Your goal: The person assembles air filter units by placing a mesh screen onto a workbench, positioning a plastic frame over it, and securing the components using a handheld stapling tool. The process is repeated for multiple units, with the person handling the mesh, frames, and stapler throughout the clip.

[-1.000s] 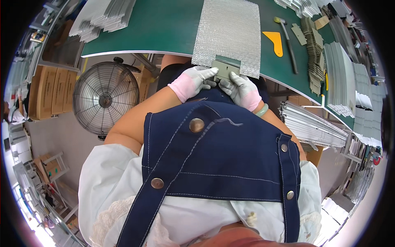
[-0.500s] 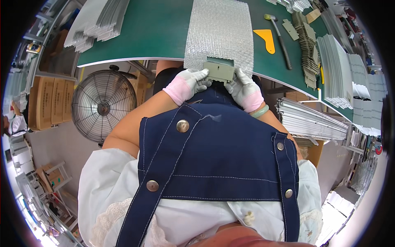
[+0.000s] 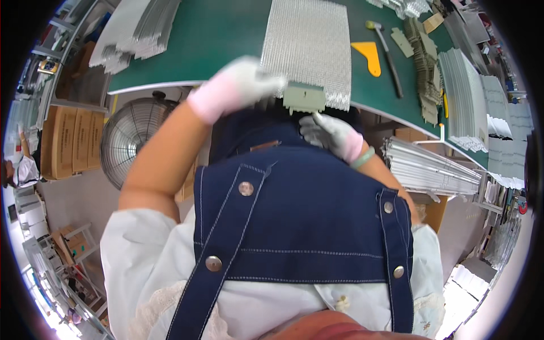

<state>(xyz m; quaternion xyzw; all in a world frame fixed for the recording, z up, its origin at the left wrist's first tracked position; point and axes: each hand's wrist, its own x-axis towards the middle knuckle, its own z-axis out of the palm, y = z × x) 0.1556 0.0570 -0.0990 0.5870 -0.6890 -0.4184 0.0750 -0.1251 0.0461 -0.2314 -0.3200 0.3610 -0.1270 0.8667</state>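
A grey-green plastic end piece (image 3: pixel 305 100) with notched edges sits at the near end of a silver, mesh-textured sheet (image 3: pixel 309 45), jutting past the table's front edge. My left hand (image 3: pixel 241 85), in a white and pink glove, is raised beside the piece's left end; motion blur smears its fingers. Just below the piece's lower right corner is my gloved right hand (image 3: pixel 334 136). Its thumb points up close to that edge and its fingers are apart from the thumb. Whether the thumb touches the piece is unclear.
On the green table (image 3: pixel 218 39) lie a yellow scraper (image 3: pixel 368 56), a hammer (image 3: pixel 388 59) and a row of grey-green pieces (image 3: pixel 425 68). Silver sheets (image 3: pixel 133 31) are stacked at left, more (image 3: pixel 462 96) at right. A floor fan (image 3: pixel 133 139) stands left, beside cartons (image 3: pixel 68 141).
My left hand has come off the end piece, moving up and left. My right hand has slid down from the piece's right side to below its edge.
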